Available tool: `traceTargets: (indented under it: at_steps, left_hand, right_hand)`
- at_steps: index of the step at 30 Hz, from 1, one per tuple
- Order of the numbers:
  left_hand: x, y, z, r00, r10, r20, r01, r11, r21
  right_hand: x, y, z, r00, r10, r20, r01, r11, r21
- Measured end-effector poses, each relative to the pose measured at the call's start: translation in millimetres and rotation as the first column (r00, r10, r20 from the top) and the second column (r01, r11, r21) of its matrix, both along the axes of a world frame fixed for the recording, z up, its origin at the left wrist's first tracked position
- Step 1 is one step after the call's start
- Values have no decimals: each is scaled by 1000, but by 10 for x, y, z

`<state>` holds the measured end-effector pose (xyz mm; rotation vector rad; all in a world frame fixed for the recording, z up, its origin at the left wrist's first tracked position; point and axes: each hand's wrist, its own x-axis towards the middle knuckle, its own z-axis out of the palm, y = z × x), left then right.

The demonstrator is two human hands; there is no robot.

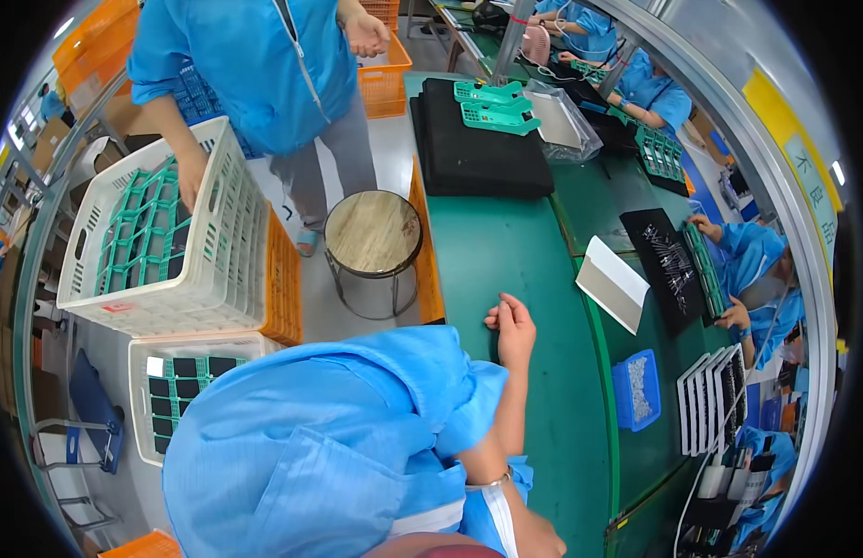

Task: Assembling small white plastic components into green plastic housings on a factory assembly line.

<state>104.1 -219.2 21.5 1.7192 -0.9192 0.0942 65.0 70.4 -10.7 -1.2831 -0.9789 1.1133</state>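
My forearms cross over the green table (478,251). My right hand (513,332) rests near the table's left edge, fingers loosely bent and slightly apart, holding nothing visible. Across my right arm lies my left forearm, with a thin band at the wrist. My left hand (541,539) is at the lower edge, its fingers out of sight. Right of my right hand lies a folded white card (614,284). A blue bin of small pale pieces (637,391) stands farther right.
At left, a standing person (254,74) reaches into a white crate (217,219) of green frames. A round stool (373,232) stands beside the table. Black foam sheets (468,158) bear green trays (496,107). White racks (715,400) and co-workers' hands are at right.
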Motion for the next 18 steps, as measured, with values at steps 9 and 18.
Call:
traceTargets:
  at_steps: [9,18]
  left_hand:
    - [-72,191,54,997,-82,-15,82,997,13]
    - [-26,276,75,991,-120,-53,122,992,28]
  right_hand:
    - [-52,65,52,997,-83,6,83,997,0]
    - [-26,82,48,999,-37,-4,37,999,-4]
